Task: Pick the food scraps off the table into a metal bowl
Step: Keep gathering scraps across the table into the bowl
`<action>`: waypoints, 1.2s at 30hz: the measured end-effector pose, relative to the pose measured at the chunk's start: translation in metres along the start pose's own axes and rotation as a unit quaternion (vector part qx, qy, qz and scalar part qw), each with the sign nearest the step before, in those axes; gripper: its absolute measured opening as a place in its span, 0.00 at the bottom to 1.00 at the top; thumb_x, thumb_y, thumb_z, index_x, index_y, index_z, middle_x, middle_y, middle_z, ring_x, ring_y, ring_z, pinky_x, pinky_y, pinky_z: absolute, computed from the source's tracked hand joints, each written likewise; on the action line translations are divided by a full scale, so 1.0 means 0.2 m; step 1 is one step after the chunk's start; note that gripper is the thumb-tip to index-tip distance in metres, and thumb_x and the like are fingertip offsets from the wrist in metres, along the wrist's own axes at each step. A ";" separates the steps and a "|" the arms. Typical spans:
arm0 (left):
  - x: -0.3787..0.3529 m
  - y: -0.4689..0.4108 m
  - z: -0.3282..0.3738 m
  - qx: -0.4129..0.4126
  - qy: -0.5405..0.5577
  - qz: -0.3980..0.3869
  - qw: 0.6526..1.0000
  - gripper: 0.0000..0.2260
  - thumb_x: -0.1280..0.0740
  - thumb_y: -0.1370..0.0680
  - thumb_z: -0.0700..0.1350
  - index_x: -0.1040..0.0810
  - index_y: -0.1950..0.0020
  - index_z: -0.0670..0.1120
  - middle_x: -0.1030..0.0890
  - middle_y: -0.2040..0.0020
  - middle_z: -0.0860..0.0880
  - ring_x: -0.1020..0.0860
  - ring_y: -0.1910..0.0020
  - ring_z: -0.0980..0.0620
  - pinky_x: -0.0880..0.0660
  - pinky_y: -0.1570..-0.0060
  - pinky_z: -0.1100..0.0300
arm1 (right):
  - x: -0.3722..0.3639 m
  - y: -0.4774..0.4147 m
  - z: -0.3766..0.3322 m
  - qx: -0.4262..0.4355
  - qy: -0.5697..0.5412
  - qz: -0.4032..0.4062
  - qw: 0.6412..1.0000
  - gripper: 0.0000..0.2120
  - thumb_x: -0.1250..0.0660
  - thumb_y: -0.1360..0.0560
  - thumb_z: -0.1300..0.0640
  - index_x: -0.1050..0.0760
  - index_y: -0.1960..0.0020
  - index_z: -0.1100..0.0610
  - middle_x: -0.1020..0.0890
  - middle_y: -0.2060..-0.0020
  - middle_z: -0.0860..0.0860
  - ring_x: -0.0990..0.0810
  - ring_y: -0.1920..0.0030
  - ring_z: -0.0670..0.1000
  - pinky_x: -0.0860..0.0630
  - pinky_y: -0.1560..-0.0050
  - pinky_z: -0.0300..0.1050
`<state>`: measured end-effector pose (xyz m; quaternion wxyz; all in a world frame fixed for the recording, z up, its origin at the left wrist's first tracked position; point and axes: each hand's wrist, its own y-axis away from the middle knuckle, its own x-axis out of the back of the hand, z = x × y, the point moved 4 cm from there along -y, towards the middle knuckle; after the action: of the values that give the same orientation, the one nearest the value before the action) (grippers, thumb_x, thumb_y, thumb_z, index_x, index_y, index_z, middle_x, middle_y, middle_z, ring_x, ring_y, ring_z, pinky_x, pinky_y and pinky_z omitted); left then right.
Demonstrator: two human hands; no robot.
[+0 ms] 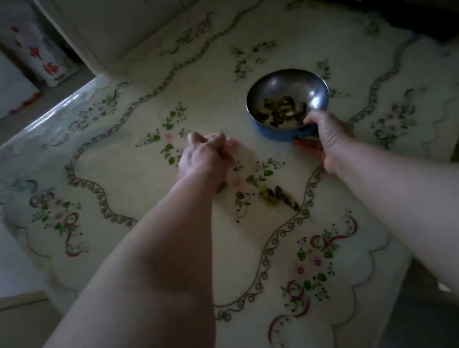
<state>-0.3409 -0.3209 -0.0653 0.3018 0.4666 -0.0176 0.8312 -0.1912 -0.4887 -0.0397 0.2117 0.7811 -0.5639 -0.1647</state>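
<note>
Already some dark green scraps [281, 111] lie in the round metal bowl [287, 100], whose near rim the right hand [329, 135] grips; another small pile [278, 195] waits on the floral tablecloth [123, 163]. Left hand [205, 155], fingers bunched, likely gathers bits; next, drop them in.

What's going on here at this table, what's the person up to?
A person is clearing food scraps off a table covered with a flowered cloth. The right hand grips the near rim of a metal bowl that already holds some dark and green scraps. The left hand rests on the cloth with its fingers curled; whether it holds anything cannot be told. A small pile of scraps lies on the table between the forearms, not yet in the bowl.
</note>
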 end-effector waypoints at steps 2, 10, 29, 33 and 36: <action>-0.10 0.08 0.13 -0.075 -0.026 -0.030 0.996 0.10 0.38 0.23 0.63 0.25 0.46 0.62 0.27 0.46 0.55 0.26 0.57 0.53 0.25 0.64 0.61 | 0.06 0.02 -0.02 -0.002 -0.009 -0.003 1.000 0.03 0.35 0.29 0.59 0.28 0.56 0.57 0.23 0.60 0.54 0.21 0.72 0.50 0.22 0.73 0.38; -0.22 0.34 0.25 -0.017 0.079 -0.121 0.989 0.19 0.32 0.31 0.67 0.25 0.49 0.55 0.21 0.58 0.58 0.23 0.60 0.54 0.28 0.64 0.57 | 0.36 0.14 0.03 -0.031 -0.031 -0.002 0.999 0.01 0.35 0.28 0.59 0.28 0.58 0.56 0.23 0.60 0.54 0.21 0.71 0.50 0.19 0.66 0.42; -0.35 1.29 0.08 0.131 0.251 -0.174 0.943 0.13 0.23 0.32 0.47 0.23 0.55 0.46 0.24 0.64 0.50 0.25 0.72 0.57 0.32 0.77 0.67 | 0.75 0.72 0.31 -0.072 -0.014 -0.052 0.996 0.02 0.34 0.29 0.61 0.27 0.58 0.60 0.21 0.59 0.58 0.21 0.72 0.54 0.19 0.68 0.43; -0.36 1.43 0.04 0.146 0.279 -0.157 0.936 0.11 0.26 0.28 0.42 0.25 0.51 0.42 0.26 0.67 0.49 0.27 0.80 0.59 0.37 0.85 0.72 | 0.85 0.83 0.39 -0.074 0.019 -0.064 0.995 0.05 0.36 0.28 0.62 0.26 0.53 0.62 0.21 0.58 0.59 0.21 0.72 0.54 0.23 0.75 0.39; -0.36 1.51 0.04 0.107 0.248 -0.177 0.946 0.05 0.31 0.24 0.40 0.26 0.54 0.43 0.26 0.69 0.50 0.28 0.82 0.62 0.34 0.83 0.71 | 0.97 0.92 0.44 -0.080 0.031 -0.053 0.995 0.11 0.38 0.29 0.63 0.26 0.48 0.64 0.21 0.54 0.61 0.21 0.68 0.55 0.25 0.78 0.38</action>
<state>-0.4630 -0.6055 -0.0415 0.3867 0.2711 0.2298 0.8510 -0.3236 -0.7362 -0.0247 0.2819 0.7950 -0.4999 -0.1966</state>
